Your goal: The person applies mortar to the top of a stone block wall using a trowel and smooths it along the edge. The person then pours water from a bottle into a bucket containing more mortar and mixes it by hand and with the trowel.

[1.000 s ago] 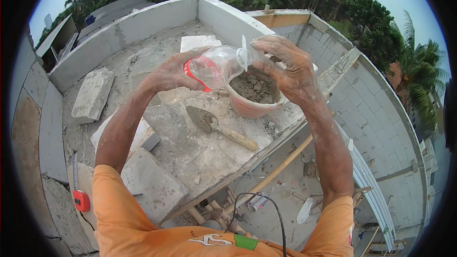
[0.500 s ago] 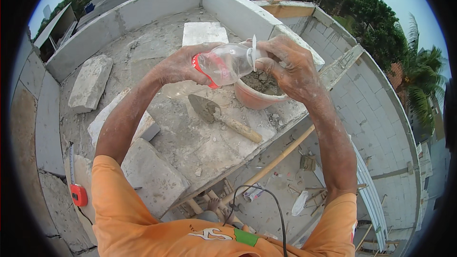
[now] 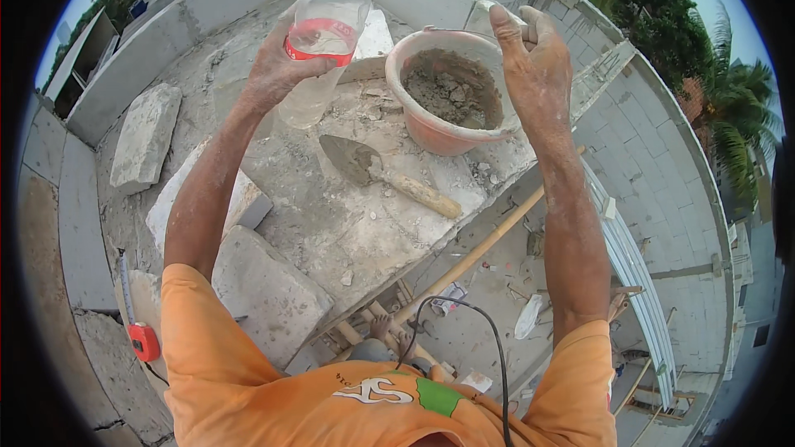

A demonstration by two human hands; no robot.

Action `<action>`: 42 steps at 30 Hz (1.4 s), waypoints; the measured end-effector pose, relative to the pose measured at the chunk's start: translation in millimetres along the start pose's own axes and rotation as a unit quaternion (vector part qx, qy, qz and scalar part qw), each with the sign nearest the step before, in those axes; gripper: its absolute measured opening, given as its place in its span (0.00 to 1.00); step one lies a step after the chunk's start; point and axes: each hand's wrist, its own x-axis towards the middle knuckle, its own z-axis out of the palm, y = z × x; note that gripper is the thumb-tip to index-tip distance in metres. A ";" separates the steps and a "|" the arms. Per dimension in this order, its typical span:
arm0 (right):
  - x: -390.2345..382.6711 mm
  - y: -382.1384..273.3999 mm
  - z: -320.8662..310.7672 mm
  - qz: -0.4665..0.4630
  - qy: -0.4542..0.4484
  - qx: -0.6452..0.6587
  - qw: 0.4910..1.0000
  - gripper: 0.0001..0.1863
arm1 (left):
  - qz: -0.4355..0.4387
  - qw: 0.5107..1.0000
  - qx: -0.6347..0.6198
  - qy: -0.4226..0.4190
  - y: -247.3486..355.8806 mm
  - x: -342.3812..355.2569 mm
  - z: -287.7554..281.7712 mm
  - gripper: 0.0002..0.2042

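Observation:
A clear plastic bottle (image 3: 335, 12) with a red label is in my left hand (image 3: 281, 62), closed round its middle. It is held tilted, its neck at the upper right with a white strip beside it. My right hand (image 3: 538, 66) is raised at the right rim of a dull red bucket (image 3: 443, 139), thumb apart from its curled fingers; I make out nothing in it. Grey, lumpy mortar (image 3: 454, 91) lies in the bucket. In front of the bucket, a pointed trowel (image 3: 352, 160) with a wooden handle rests on the dusty slab.
Pale blocks (image 3: 269, 294) lie on the slab's left side, along with a red tape measure (image 3: 144, 342). A low block wall (image 3: 207, 25) bounds the far side. Past the slab's right edge, a bamboo pole (image 3: 480, 244) crosses above a lower floor. A black cable (image 3: 489, 327) loops before my shirt.
My right hand has come away from the bottle's neck and moved right. My left hand has carried the bottle left and tipped it more upright, uncovering the bucket.

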 end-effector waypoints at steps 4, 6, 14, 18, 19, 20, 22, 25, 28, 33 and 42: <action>-28.0 99.4 -11.9 0.228 0.082 0.087 0.966 0.47 | -0.034 0.995 -0.078 0.055 -34.4 12.3 -18.9 0.48; -47.3 102.0 2.6 0.384 0.021 0.154 0.910 0.45 | -0.043 0.988 -0.108 0.101 -38.1 11.4 -18.5 0.49; -52.7 124.0 29.2 0.488 0.006 0.404 0.774 0.23 | -0.078 0.984 -0.119 0.105 -85.5 -13.6 -13.4 0.48; -73.9 102.7 14.7 0.459 0.050 0.402 0.791 0.16 | -0.111 0.985 -0.102 0.082 -90.8 -24.4 -25.2 0.50; -81.4 97.3 5.8 0.446 0.054 0.399 0.799 0.15 | -0.107 0.986 -0.104 0.079 -87.0 -28.0 -25.7 0.50; -87.9 92.1 -5.9 0.447 0.060 0.396 0.800 0.15 | -0.127 0.984 -0.091 0.084 -82.5 -33.2 -23.5 0.53; -100.8 78.1 -31.2 0.441 0.067 0.417 0.792 0.23 | -0.150 0.982 -0.080 0.081 -84.8 -45.2 -21.6 0.56; -124.6 63.6 -62.2 0.386 0.062 0.400 0.829 0.21 | -0.207 0.967 -0.105 0.104 -91.2 -63.3 -22.2 0.60; -145.1 53.5 -86.8 0.374 0.080 0.386 0.840 0.25 | -0.228 0.965 -0.065 0.115 -82.1 -83.8 -13.2 0.61; -180.0 36.2 -123.4 0.369 0.089 0.393 0.838 0.27 | -0.259 0.961 -0.042 0.091 -27.2 -138.7 9.4 0.50; -257.6 25.9 -197.3 0.420 0.088 0.277 0.860 0.29 | -0.357 0.735 -0.449 -0.362 104.3 -152.8 120.6 0.45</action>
